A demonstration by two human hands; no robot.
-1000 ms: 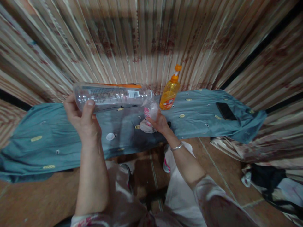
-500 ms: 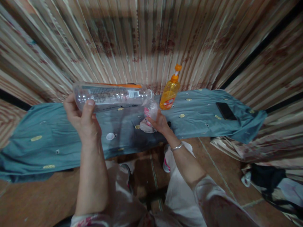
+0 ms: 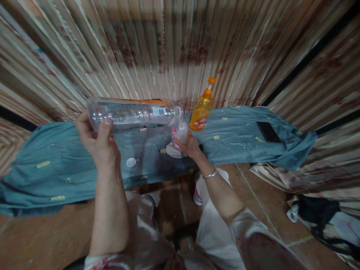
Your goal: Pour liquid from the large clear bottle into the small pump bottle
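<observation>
My left hand (image 3: 99,138) is closed around the base of a large clear plastic bottle (image 3: 132,112) with an orange-edged label and a barcode. This bottle lies nearly level in the air, its open mouth pointing right. Just below that mouth is the top of a small clear bottle (image 3: 180,131) with pink markings, which my right hand (image 3: 191,145) grips from the right. The small bottle stands over the cloth, with crumpled pale plastic at its base. Whether the two mouths touch, I cannot tell. Any liquid passing between them is too faint to make out.
A pump bottle of orange liquid (image 3: 201,112) stands behind my right hand. On the teal cloth (image 3: 236,146) lie a black phone (image 3: 268,132) at the right and a small white cap (image 3: 131,162) at the left. Striped curtains (image 3: 157,48) hang behind. A dark bag (image 3: 317,213) rests at lower right.
</observation>
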